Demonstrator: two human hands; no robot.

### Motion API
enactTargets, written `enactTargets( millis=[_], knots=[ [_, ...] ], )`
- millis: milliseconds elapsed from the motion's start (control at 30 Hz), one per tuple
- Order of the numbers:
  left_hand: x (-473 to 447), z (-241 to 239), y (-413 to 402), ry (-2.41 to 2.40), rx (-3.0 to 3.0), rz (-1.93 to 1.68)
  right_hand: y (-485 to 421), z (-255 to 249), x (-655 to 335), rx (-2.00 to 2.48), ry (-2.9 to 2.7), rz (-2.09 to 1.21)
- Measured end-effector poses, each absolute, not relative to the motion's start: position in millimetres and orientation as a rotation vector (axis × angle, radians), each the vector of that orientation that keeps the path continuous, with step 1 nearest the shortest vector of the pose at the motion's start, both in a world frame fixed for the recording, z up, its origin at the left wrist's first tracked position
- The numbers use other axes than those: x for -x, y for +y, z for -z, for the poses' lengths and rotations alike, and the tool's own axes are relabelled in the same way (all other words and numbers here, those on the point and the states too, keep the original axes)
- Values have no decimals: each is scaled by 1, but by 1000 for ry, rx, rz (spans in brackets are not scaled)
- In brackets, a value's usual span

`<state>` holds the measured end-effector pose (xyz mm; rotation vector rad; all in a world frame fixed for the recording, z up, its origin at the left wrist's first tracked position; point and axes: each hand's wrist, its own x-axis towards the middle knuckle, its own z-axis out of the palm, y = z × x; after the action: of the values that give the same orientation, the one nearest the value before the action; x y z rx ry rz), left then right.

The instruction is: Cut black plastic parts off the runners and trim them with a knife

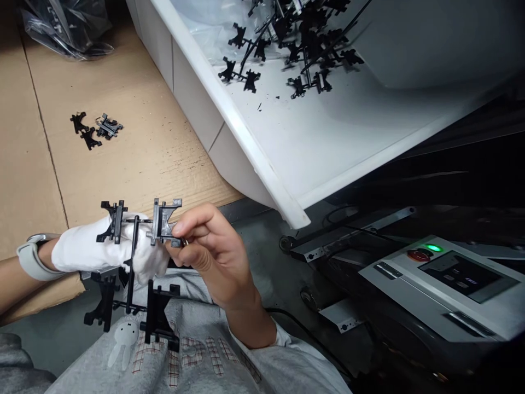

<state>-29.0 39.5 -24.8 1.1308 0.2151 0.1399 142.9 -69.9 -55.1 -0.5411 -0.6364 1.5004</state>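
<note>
My left hand (102, 249), in a white glove, is closed round the middle stem of a black plastic moulded frame (133, 268) with small parts branching off it. My bare right hand (211, 257) pinches the upper right part (164, 221) of that frame between thumb and forefinger. Both hands hover over my lap, above a grey sweatshirt. The frame's lower parts hang below the glove.
A white tilted bin (254, 148) holds several more black frames (299, 49). Loose black parts (96, 128) lie on the cardboard (135, 137) at left. A crumpled plastic bag (65, 24) sits top left. A machine control panel (447, 279) with a green light is at right.
</note>
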Motion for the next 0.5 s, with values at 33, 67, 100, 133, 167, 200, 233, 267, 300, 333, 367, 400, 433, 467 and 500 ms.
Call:
enactTargets(
  millis=[33, 67, 100, 133, 167, 200, 233, 267, 300, 333, 367, 400, 433, 467, 500],
  knots=[
    [31, 26, 40, 216, -1130, -137, -70, 55, -143, 539, -634, -1504],
    [32, 27, 40, 219, -1131, -136, -71, 55, -144, 537, -636, -1503],
    [33, 28, 40, 222, -1134, -131, -71, 55, -144, 536, -639, -1503],
    [34, 28, 40, 226, -1133, -135, -72, 55, -144, 527, -643, -1501],
    [34, 29, 40, 233, -1129, -139, -73, 55, -145, 509, -651, -1495],
    [34, 29, 40, 242, -1127, -144, -74, 55, -145, 504, -652, -1490],
    [33, 29, 40, 248, -1126, -144, -75, 55, -145, 518, -645, -1490],
    [32, 29, 40, 251, -1128, -143, -76, 55, -145, 523, -644, -1483],
    [31, 29, 40, 252, -1133, -140, -77, 55, -144, 548, -636, -1484],
    [30, 28, 39, 250, -1136, -140, -77, 55, -144, 549, -641, -1486],
    [29, 28, 39, 247, -1135, -150, -77, 54, -144, 552, -642, -1486],
    [29, 27, 39, 247, -1131, -164, -76, 54, -144, 562, -645, -1488],
    [29, 27, 38, 248, -1127, -174, -75, 54, -143, 561, -649, -1484],
    [29, 27, 38, 260, -1123, -172, -74, 53, -143, 569, -643, -1485],
    [30, 27, 38, 275, -1123, -169, -73, 53, -143, 564, -635, -1489]
  ],
)
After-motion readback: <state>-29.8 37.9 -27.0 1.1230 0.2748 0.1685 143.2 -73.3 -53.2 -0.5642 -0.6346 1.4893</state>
